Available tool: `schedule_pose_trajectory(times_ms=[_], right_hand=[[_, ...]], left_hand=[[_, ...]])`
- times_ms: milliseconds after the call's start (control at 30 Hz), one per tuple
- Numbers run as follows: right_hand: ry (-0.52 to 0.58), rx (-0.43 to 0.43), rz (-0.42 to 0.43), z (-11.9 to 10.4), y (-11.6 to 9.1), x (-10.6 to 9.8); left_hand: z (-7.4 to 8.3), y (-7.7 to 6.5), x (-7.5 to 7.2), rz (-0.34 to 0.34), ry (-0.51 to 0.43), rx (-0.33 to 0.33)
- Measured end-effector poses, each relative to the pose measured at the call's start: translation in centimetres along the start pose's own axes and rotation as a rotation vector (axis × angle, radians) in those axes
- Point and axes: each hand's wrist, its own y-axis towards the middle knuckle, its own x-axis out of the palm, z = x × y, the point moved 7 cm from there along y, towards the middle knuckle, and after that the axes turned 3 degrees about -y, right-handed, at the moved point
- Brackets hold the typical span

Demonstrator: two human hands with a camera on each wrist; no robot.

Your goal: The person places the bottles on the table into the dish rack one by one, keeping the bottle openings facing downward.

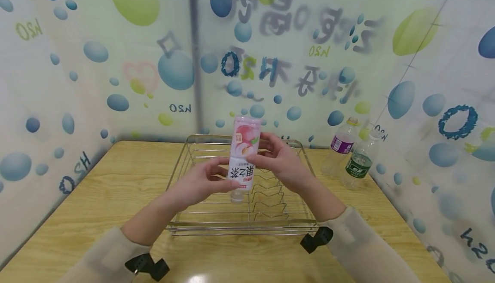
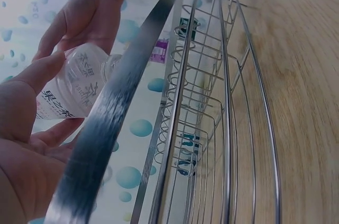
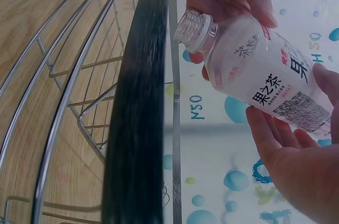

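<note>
A plastic bottle (image 1: 243, 156) with a pink and white peach label is held neck down above the wire rack (image 1: 247, 223). Its threaded mouth (image 3: 195, 29) shows bare, without a cap, in the right wrist view. My left hand (image 1: 199, 184) pinches the lower part near the shoulder, thumb across the front. Higher up, my right hand (image 1: 286, 162) grips the opposite side with its thumb on the label. Both wrist views show the clear shoulder of the bottle between the two hands, beyond the rack's flat metal rim (image 2: 114, 113).
Two clear bottles stand at the back right of the wooden table (image 1: 127, 175): one with a purple label (image 1: 342, 144), one with a green label (image 1: 359, 165). A patterned curtain (image 1: 174, 115) with bubble prints surrounds the table. Zigzag wire dividers (image 1: 268, 197) rise inside the rack.
</note>
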Motion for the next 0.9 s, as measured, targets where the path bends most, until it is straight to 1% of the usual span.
schedule_pose_trajectory(times_ms=[100,367,533,700,833,900], right_hand=[[-0.014,0.007,0.006,0.2,0.0,0.0],[-0.039,-0.007,0.008,-0.1,0.1,0.1],[-0.03,-0.008,0.013,-0.1,0.1,0.1],[-0.011,-0.01,0.017,-0.1,0.1,-0.1],[-0.01,-0.01,0.017,-0.1,0.0,-0.3],[-0.011,-0.01,0.02,-0.1,0.0,-0.4]], left_hand=[[-0.1,0.1,0.1,0.0,-0.007,-0.002],[-0.2,-0.1,0.1,-0.034,-0.044,0.048],[-0.3,-0.5,-0.5,-0.039,-0.061,0.074],[-0.6,-2.0,-2.6,0.002,-0.004,0.107],[-0.9,-3.7,-5.0,0.051,0.057,0.157],[-1.1,-4.5,-6.3,0.088,0.093,0.175]])
